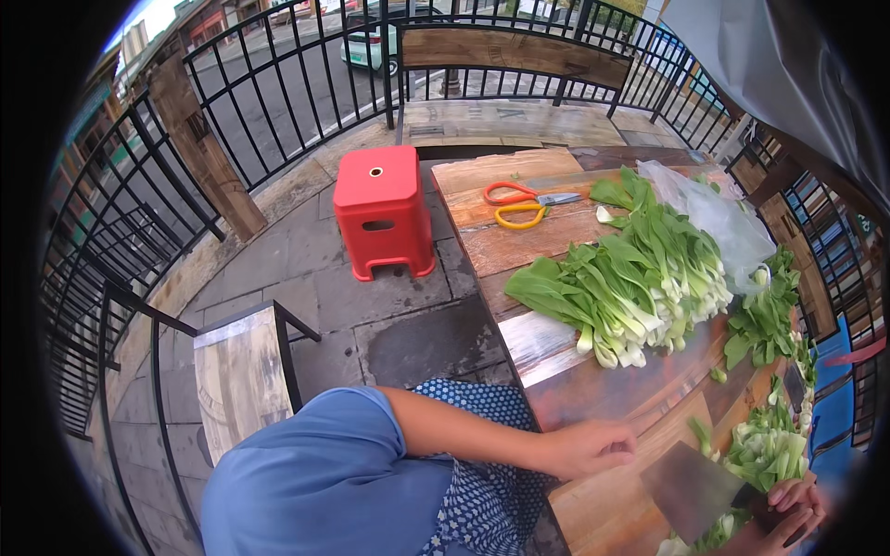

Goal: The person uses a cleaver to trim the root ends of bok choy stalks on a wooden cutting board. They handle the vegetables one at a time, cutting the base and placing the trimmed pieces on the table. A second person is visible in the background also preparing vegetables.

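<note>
My left hand (591,450) hovers over or rests on the left part of a wooden cutting board (603,500); its fingers are loosely curled, and nothing shows in them. At the lower right, my right hand (795,505) grips a cleaver (688,488) by its dark handle. The broad grey blade lies over the board, pointing toward my left hand. Cut bok choy (765,457) is heaped beside the blade, and some leafy pieces (718,533) show under its near edge. Farther up the table, a large pile of whole bok choy (630,287) lies with its white stems toward me.
Orange-and-yellow-handled scissors (528,199) lie near the table's far left corner. A clear plastic bag (718,218) sits behind the greens. On the paving to the left stand a red plastic stool (380,204) and a wooden-seated chair (241,371). Black railings (306,83) enclose the area.
</note>
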The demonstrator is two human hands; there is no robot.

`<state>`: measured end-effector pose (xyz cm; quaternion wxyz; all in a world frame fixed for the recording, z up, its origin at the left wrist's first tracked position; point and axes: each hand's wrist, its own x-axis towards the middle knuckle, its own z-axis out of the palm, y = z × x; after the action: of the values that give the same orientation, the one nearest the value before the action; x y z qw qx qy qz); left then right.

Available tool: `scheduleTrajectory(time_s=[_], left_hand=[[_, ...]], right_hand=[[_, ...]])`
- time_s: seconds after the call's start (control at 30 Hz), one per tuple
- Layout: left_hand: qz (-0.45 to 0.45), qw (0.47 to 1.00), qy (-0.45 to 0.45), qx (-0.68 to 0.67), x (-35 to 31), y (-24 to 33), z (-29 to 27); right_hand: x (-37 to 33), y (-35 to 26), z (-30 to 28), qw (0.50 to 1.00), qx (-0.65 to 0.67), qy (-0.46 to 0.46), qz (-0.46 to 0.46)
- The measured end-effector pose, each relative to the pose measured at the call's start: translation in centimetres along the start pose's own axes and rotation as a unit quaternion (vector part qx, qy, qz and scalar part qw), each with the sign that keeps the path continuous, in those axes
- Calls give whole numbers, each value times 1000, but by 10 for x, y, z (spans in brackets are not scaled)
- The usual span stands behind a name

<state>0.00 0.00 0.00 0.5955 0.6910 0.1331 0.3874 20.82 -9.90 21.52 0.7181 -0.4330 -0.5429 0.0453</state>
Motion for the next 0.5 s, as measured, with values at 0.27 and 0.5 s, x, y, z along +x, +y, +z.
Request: scheduleTrajectory(time_s=[0.27,0.5], left_hand=[[18,999,-4,31,1,-4,-5],[51,997,7,54,4,-6,1]], right_hand=[[28,12,40,998,53,14,3],[39,48,21,996,45,51,61]])
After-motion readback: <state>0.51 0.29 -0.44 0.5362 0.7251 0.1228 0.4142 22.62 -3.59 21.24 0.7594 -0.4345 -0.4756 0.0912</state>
